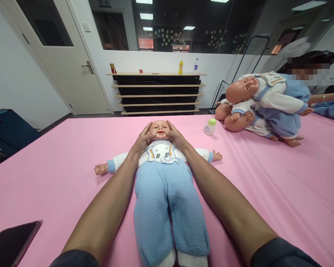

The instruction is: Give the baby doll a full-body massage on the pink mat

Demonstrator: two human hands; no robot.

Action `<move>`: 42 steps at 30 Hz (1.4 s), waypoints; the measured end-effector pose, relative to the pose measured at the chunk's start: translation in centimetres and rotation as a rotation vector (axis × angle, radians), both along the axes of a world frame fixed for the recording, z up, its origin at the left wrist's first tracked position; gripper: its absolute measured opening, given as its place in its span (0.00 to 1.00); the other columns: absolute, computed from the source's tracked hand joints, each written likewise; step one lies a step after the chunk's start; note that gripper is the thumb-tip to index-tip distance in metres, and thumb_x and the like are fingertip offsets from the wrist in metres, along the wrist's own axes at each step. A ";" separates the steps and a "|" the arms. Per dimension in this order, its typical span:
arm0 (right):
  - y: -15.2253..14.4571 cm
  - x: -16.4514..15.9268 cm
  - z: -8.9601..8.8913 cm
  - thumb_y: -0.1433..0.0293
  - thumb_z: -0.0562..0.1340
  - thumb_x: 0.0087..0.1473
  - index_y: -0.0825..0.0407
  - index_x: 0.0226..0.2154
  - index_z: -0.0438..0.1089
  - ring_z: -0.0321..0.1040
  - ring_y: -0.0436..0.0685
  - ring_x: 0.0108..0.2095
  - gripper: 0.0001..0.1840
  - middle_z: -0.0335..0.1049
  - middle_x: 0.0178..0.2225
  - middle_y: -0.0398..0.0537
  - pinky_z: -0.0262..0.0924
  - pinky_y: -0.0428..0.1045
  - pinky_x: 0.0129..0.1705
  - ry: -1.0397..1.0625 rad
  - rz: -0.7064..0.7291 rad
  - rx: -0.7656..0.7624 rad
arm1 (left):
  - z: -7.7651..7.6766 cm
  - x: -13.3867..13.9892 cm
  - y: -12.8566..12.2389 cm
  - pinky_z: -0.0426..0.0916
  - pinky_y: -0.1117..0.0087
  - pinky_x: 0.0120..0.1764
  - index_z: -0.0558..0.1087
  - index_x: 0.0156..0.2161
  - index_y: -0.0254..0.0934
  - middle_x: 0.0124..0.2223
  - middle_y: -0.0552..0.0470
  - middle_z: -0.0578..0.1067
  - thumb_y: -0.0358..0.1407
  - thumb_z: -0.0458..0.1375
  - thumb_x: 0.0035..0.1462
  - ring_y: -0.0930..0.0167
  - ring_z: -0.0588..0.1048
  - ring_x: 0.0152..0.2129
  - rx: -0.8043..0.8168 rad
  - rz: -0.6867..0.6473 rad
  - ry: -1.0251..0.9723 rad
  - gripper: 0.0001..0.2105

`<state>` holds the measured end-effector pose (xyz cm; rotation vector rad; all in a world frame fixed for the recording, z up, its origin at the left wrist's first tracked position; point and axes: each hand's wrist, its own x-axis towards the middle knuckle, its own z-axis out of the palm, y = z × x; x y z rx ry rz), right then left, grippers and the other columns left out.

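Note:
A baby doll (164,181) lies on its back on a pink sheet (72,148), with its arms spread out to the sides. It wears fuzzy light-blue trousers and a white top with an elephant face on the chest. My left hand (142,141) cups one side of the doll's head, thumb on the cheek. On the opposite side, my right hand (178,138) holds the head the same way. Between my hands the doll's face shows; the back of its head is hidden.
A small bottle with a green cap (210,127) stands to the right. Several similar dolls (267,100) are piled at the far right, with another person (323,98) behind them. A phone (13,241) lies at the lower left. Beyond the sheet is a stack of boards (158,85) bearing bottles.

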<state>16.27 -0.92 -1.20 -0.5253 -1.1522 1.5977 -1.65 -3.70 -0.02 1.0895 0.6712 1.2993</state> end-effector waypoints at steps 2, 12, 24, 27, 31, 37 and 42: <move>0.0 0.0 0.0 0.66 0.67 0.47 0.43 0.65 0.46 0.64 0.61 0.55 0.47 0.60 0.59 0.46 0.58 0.60 0.60 0.005 0.000 0.010 | 0.1 0.1 -0.1 0.66 0.58 0.55 0.51 0.67 0.43 0.61 0.43 0.64 0.36 0.66 0.49 0.57 0.70 0.53 0.002 -0.003 -0.009 0.43; 0.0 0.3 -0.2 0.70 0.71 0.40 0.41 0.65 0.47 0.59 0.62 0.59 0.53 0.55 0.62 0.43 0.58 0.59 0.60 -0.116 -0.055 0.074 | 0.0 0.3 -0.4 0.67 0.56 0.54 0.50 0.67 0.47 0.62 0.43 0.63 0.31 0.69 0.41 0.56 0.71 0.52 0.006 0.026 0.043 0.49; -0.6 0.3 0.4 0.66 0.73 0.38 0.42 0.65 0.46 0.53 0.63 0.62 0.56 0.52 0.63 0.43 0.53 0.59 0.63 -0.194 -0.099 0.129 | 0.1 0.3 -0.3 0.66 0.58 0.54 0.51 0.66 0.46 0.63 0.44 0.62 0.32 0.71 0.40 0.56 0.69 0.54 0.045 0.042 0.102 0.49; -0.7 0.3 0.5 0.65 0.73 0.38 0.42 0.65 0.47 0.50 0.62 0.63 0.56 0.51 0.64 0.42 0.51 0.58 0.64 -0.220 -0.124 0.134 | 0.1 0.3 -0.4 0.66 0.57 0.55 0.52 0.66 0.47 0.63 0.44 0.61 0.33 0.70 0.41 0.55 0.68 0.54 0.056 0.054 0.116 0.49; -0.9 0.3 0.8 0.66 0.73 0.36 0.42 0.65 0.48 0.51 0.64 0.63 0.57 0.52 0.63 0.42 0.51 0.58 0.64 -0.218 -0.123 0.100 | -0.1 0.3 -0.2 0.67 0.56 0.54 0.49 0.67 0.48 0.62 0.44 0.62 0.34 0.70 0.42 0.56 0.70 0.52 0.022 0.042 0.088 0.50; -1.0 0.1 1.1 0.68 0.72 0.35 0.42 0.65 0.47 0.53 0.65 0.62 0.58 0.53 0.63 0.42 0.54 0.59 0.63 -0.184 -0.095 0.065 | -0.4 0.2 0.0 0.66 0.56 0.54 0.49 0.67 0.49 0.61 0.44 0.63 0.32 0.69 0.43 0.56 0.70 0.53 0.010 0.027 0.071 0.49; -1.0 0.0 1.2 0.70 0.71 0.36 0.41 0.65 0.48 0.55 0.67 0.61 0.56 0.55 0.62 0.42 0.58 0.60 0.60 -0.138 -0.070 0.019 | -0.4 0.2 -0.1 0.66 0.57 0.55 0.51 0.66 0.49 0.64 0.45 0.60 0.31 0.68 0.43 0.57 0.69 0.54 0.019 0.022 0.051 0.47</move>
